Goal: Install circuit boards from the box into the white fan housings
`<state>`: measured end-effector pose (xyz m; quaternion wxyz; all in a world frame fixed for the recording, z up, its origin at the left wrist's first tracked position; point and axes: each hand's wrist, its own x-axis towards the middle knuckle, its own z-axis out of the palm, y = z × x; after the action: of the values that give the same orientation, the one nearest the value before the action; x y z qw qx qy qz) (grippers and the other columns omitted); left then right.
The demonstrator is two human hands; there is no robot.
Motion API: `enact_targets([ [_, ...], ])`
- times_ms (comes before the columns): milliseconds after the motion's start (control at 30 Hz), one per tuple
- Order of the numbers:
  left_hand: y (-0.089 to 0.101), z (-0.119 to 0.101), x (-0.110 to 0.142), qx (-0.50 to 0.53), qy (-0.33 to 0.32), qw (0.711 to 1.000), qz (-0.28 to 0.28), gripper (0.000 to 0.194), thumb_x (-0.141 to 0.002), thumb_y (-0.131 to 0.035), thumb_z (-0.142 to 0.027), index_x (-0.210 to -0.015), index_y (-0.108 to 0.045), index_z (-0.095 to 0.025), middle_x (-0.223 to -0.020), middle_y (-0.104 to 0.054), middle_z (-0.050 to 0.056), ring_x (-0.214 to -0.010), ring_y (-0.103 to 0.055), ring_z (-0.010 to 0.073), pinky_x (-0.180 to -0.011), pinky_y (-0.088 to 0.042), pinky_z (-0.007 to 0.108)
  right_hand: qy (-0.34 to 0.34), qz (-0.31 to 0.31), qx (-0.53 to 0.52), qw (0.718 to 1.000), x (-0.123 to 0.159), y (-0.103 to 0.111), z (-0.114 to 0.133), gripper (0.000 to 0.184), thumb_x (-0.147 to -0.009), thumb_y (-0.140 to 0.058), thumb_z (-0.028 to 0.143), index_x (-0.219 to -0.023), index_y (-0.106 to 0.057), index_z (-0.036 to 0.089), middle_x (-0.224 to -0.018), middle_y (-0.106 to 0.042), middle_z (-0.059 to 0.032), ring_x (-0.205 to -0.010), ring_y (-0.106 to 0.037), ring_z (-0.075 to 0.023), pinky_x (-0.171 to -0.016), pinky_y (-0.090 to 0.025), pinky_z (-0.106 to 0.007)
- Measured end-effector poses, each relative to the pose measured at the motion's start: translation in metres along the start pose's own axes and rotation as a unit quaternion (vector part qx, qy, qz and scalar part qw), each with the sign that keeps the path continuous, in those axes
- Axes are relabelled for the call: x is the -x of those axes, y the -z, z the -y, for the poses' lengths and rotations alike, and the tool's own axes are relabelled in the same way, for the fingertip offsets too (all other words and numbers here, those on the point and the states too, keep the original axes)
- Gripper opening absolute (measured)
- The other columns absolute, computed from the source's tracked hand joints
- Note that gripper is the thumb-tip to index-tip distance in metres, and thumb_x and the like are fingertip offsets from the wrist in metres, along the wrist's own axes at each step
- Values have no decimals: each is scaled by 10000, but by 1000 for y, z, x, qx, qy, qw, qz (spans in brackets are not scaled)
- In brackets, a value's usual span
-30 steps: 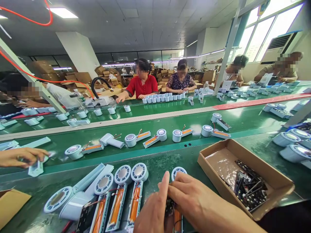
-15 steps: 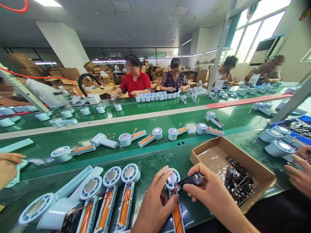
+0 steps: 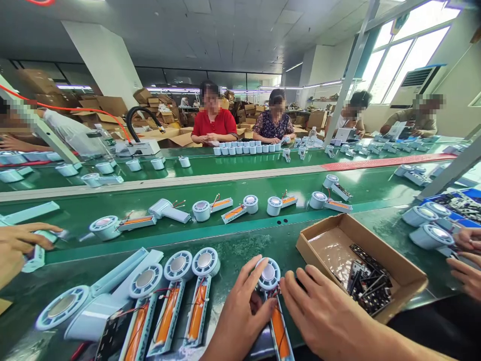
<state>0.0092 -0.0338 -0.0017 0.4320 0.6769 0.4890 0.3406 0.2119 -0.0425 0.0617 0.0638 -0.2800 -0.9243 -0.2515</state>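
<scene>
Before me lies a light-blue handheld fan (image 3: 269, 275), its round head away from me and its opened handle showing an orange battery (image 3: 280, 333). My left hand (image 3: 244, 308) is closed around the fan's neck from the left, thumb by the thin wires. My right hand (image 3: 323, 311) is against the neck's right side with fingers curled; they hide whatever is between them, and the circuit board is out of sight. To the left, several similar fans (image 3: 205, 260) lie with orange batteries and wires exposed. A dark circuit board (image 3: 112, 336) rests among them.
A cardboard box (image 3: 311, 240) of dark circuit boards (image 3: 370, 286) stands right of my hands. Beyond runs a green conveyor (image 3: 210, 235) bearing several fans. A co-worker's hand (image 3: 22, 245) is at far left, another's hands (image 3: 466, 260) at far right. People sit across the line.
My right hand has turned over and moved in against the fan's neck; the circuit board it held is now hidden. My left hand stays on the fan. The view has shifted slightly.
</scene>
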Motion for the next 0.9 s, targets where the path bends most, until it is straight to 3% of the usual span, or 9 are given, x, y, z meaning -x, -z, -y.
enact_targets([
  [67, -1, 0, 0, 6, -2, 1000, -14, 571, -897, -581, -213, -1451, -495, -323, -1579, -373, 95, -702, -612, 102, -720, -570, 311, -22, 11, -26, 999, -1, -1, 3, 226, -826, -666, 288, -946, -711, 102, -890, -721, -146, -794, -665, -320, -715, -543, -448],
  [133, -3, 1, 0, 26, -1, 999, -25, 553, -889, -581, -200, -1425, -522, -321, -1560, -393, 91, -689, -595, 96, -702, -563, 301, -65, 56, -120, 989, 1, -3, 1, 185, -822, -663, 211, -991, -709, 151, -779, -701, -66, -680, -667, -263, -626, -540, -375],
  [200, -5, 1, 0, 50, 4, 998, -32, 545, -881, -583, -187, -1409, -539, -317, -1546, -399, 86, -690, -586, 92, -698, -556, 294, -130, 94, -246, 956, 6, -4, -2, 329, -863, -632, 145, -1184, -667, 208, -817, -696, -17, -636, -668, -202, -578, -531, -299],
  [267, -7, 0, 0, 70, 11, 997, -41, 553, -868, -601, -181, -1400, -549, -322, -1527, -408, 79, -707, -591, 95, -715, -555, 295, -193, 88, -356, 910, 15, -8, -3, 447, -913, -611, 137, -1337, -592, 276, -942, -697, -7, -741, -699, -166, -671, -560, -247],
  [333, -9, -1, 0, 86, 27, 994, -56, 595, -850, -631, -185, -1416, -532, -341, -1518, -411, 69, -702, -590, 90, -718, -561, 291, -245, 58, -423, 871, 24, -15, 1, 443, -933, -617, 159, -1351, -596, 303, -999, -686, -10, -857, -708, -154, -787, -567, -225],
  [467, -15, -2, -1, 174, 97, 979, -50, 743, -833, -600, -196, -1514, -366, -382, -1506, -435, 76, -583, -567, 57, -525, -546, 229, -303, 28, -473, 827, 39, -30, 20, 350, -968, -576, 227, -1307, -659, 259, -959, -713, -35, -880, -723, -171, -795, -583, -223],
  [567, -20, -3, -2, 241, 135, 960, -37, 796, -826, -583, -221, -1544, -272, -371, -1287, -603, 73, -518, -570, 66, -422, -499, 198, -336, 16, -454, 825, 42, -39, 31, 335, -987, -562, 326, -1288, -681, 238, -1003, -749, -75, -930, -740, -223, -787, -602, -259],
  [700, -30, -1, -4, 268, 138, 952, -60, 747, -829, -549, -232, -1524, -299, -348, -1048, -659, 28, -452, -512, 71, -372, -464, 205, -346, 13, -431, 833, 40, -46, 36, 314, -1000, -552, 348, -1237, -707, 211, -1012, -765, -91, -922, -750, -231, -794, -612, -266],
  [900, -42, 10, -6, 117, 87, 982, -118, 677, -842, -492, -161, -1492, -401, -326, -956, -700, 39, -776, -702, 219, -568, -594, 300, -353, -68, -413, 837, 36, -52, 50, 287, -978, -579, 278, -1232, -699, 216, -974, -712, -72, -859, -733, -184, -770, -610, -225],
])
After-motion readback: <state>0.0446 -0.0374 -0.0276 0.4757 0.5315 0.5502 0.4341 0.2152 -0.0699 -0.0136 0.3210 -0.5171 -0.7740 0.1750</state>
